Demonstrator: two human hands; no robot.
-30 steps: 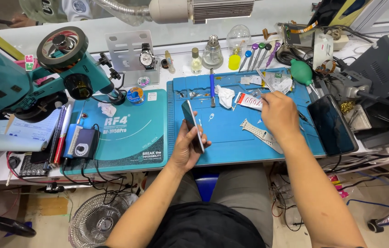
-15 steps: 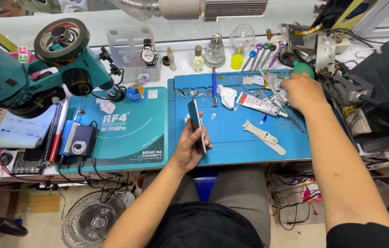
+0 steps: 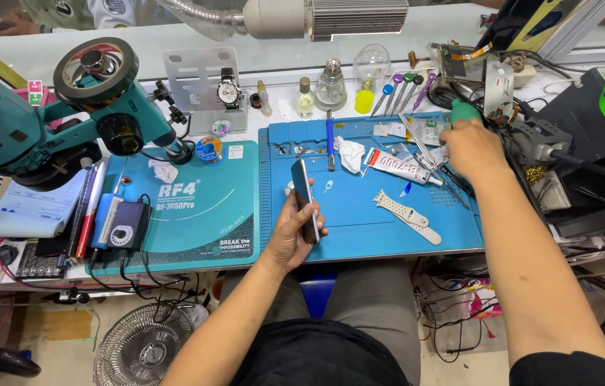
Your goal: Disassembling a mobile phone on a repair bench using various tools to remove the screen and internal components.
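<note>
Two hands busy: our left hand (image 3: 290,232) grips the phone (image 3: 305,199) edge-up; our right hand (image 3: 472,149) closes on the green-handled tool (image 3: 464,112), which needs lifting clear.

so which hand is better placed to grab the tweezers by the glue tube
Right. The right hand is already over the tools on the blue mat, beside the tweezers and glue tube. The left hand is busy holding the phone.

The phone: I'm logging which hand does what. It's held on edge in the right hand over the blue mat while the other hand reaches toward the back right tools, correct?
Not quite. The head view shows the phone held on edge in the left hand over the blue mat; it is the right hand that reaches toward the back right tools.
</note>
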